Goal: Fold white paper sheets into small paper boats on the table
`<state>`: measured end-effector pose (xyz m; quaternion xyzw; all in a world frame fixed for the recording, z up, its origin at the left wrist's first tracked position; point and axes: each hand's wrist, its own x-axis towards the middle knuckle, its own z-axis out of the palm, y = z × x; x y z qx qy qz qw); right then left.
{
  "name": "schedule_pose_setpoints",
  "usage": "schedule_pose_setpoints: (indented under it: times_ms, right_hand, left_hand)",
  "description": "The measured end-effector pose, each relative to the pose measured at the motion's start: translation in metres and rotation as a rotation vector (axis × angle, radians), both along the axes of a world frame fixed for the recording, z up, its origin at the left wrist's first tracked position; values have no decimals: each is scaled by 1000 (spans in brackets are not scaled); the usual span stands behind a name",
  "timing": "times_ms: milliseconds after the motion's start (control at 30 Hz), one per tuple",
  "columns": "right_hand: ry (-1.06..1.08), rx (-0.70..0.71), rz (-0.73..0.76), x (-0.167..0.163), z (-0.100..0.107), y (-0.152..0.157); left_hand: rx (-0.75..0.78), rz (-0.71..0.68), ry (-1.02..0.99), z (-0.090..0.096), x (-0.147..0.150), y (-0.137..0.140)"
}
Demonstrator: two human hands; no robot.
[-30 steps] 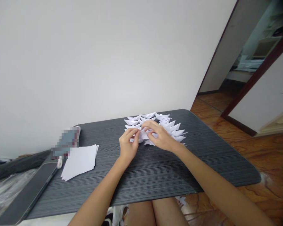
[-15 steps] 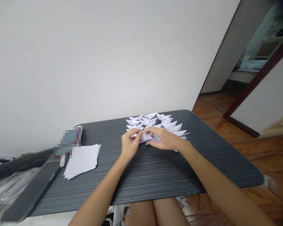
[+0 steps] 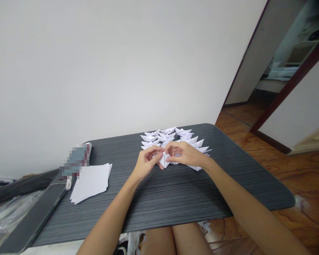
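A small piece of folded white paper is pinched between my two hands above the dark table. My left hand grips its left side between thumb and fingers. On its right side, the thumb and fingertips of my right hand hold it. Just behind my hands stand several folded white paper boats in rows, some partly hidden by my fingers. More boats sit close to my right hand.
A stack of white paper sheets lies at the table's left. Behind it is a pixelated object near the wall. A dark flat strip runs along the left edge. Wooden floor and a doorway are on the right.
The folded paper has turned from a wide, spread shape to a compact, pointed one. Both hands have closed in around it, and the view has shifted slightly.
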<state>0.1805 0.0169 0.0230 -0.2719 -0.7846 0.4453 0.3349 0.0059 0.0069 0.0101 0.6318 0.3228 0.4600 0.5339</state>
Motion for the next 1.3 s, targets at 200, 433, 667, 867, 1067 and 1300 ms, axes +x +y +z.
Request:
schedule_pose_setpoints:
  times_ms: [200, 433, 667, 867, 1067, 1300]
  right_hand:
    - [18, -74, 18, 1, 3, 0]
    - [0, -55, 42, 1, 8, -3]
    - [50, -129, 86, 0, 9, -5]
    - [102, -186, 132, -1, 7, -6]
    - [87, -175, 109, 1, 8, -5]
    - [-43, 39, -12, 4, 7, -2]
  left_hand:
    - [-19, -53, -33, -3, -2, 3]
    - [-56, -60, -46, -6, -3, 5]
    - [-90, -125, -134, -9, -1, 4]
    - [-193, -192, -220, -9, 2, 0]
    - [-210, -201, -178, -11, 1, 2]
    - [-14, -87, 7, -5, -3, 3]
